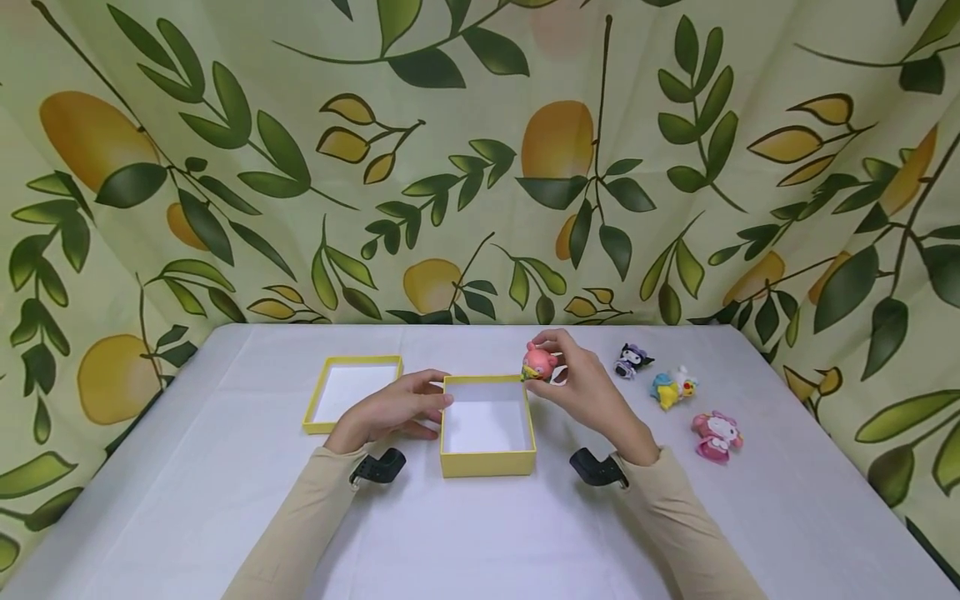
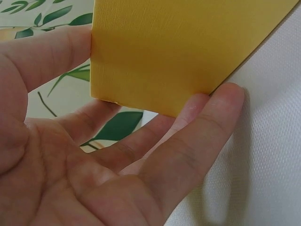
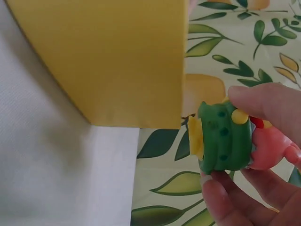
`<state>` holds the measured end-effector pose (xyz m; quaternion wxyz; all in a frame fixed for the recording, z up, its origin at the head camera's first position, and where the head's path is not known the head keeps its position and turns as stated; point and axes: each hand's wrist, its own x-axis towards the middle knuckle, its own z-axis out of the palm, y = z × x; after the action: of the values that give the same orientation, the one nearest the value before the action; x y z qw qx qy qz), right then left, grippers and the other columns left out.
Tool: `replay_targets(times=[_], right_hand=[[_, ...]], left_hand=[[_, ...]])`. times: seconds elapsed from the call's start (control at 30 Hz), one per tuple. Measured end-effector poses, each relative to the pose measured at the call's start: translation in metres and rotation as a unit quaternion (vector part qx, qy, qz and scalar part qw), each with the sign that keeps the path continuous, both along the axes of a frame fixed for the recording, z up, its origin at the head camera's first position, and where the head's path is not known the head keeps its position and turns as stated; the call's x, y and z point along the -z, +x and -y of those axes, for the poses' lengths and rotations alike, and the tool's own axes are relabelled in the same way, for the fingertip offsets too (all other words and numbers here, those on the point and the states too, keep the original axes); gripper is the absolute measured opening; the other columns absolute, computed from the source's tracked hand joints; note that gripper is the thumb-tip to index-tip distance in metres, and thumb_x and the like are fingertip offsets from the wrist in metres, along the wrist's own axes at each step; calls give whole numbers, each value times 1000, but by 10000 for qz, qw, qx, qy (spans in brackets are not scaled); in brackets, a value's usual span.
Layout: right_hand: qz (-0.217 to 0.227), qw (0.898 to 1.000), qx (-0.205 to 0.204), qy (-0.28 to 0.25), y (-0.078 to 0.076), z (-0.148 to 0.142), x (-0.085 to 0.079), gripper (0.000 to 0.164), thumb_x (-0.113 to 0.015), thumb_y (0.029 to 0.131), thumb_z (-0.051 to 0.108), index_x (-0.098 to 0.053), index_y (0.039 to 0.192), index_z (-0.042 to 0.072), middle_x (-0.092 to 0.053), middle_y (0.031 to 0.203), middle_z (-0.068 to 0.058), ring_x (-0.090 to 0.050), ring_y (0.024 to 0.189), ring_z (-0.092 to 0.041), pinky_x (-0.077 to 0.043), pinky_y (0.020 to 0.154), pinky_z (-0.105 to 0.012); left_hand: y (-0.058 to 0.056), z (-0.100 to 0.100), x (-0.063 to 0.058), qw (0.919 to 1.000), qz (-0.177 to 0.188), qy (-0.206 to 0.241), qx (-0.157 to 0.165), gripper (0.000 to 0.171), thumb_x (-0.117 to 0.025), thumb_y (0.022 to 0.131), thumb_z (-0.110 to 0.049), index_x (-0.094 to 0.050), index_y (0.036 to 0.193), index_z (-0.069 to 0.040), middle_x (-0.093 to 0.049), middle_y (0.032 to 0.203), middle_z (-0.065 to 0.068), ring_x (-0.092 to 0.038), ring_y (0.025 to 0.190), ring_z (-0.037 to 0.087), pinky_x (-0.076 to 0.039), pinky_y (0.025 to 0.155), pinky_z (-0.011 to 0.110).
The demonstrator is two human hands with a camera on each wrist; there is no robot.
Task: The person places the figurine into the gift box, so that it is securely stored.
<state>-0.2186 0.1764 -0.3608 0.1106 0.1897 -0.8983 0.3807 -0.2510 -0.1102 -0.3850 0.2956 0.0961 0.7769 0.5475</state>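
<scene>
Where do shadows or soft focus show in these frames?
Head: soft shadows on the white cloth beside both sleeves. Left wrist: shadowed cloth beside the left hand; fine grain shows on the yellow box. Right wrist: box wall softer, grain hardly visible, diffuse shadow on the cloth.

Box (image 1: 487,465) and lid (image 1: 318,428) are yellow with white insides. The held toy (image 1: 538,362) is pink and green — touched with yellow. The bench (image 1: 450,542) is plain white; the curtain (image 1: 476,87) is pale, printed with green leaves and orange fruit — the sleeves (image 1: 300,512) plain beige.
</scene>
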Motion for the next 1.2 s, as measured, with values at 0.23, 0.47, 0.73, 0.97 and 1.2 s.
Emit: replay_targets(times=[0.23, 0.47, 0.73, 0.97, 1.2], right_hand=[[-217, 9997, -146, 6, 3, 6, -2, 58, -82, 79, 7, -50, 126, 5, -66, 122, -17, -63, 93, -21, -56, 75, -32], [-289, 9979, -573, -42, 6, 13, -1, 58, -79, 82, 4, -45, 129, 3, -64, 122, -17, -63, 98, -22, -58, 80, -38], [-26, 9965, -826, -114, 7, 24, 2, 56, -78, 84, 6, -45, 130, 5, -64, 123, -15, -64, 97, -20, -57, 85, -43], [105, 9939, -1097, -23, 2, 36, 4, 53, -76, 86, 6, -45, 130, 5, -63, 124, -13, -64, 99, -19, -56, 87, -40], [164, 9906, -1318, 314, -6, 46, 2, 52, -75, 87, 6, -45, 130, 5, -62, 125, -12, -63, 107, -20, -54, 93, -37]], left_hand=[[0, 1, 0, 9998, 66, 212, 13, 60, -62, 98, -22, -35, 148, -5, -45, 143, 21, -62, 101, 25, -59, 87, 41], [0, 2, 0, 9998, 49, 170, 4, 60, -62, 97, -21, -35, 148, -4, -44, 143, 23, -62, 102, 26, -59, 87, 42], [0, 2, -2, 10000, 55, 64, -49, 60, -63, 97, -22, -37, 148, -5, -46, 142, 22, -63, 104, 27, -60, 86, 42], [-1, 1, -1, 10000, 77, 39, -14, 56, -63, 97, -23, -40, 146, -7, -49, 141, 20, -63, 103, 26, -60, 86, 41], [-1, 2, -1, 9999, 110, 95, -37, 52, -63, 97, -22, -44, 143, -9, -50, 137, 19, -64, 100, 25, -60, 85, 41]])
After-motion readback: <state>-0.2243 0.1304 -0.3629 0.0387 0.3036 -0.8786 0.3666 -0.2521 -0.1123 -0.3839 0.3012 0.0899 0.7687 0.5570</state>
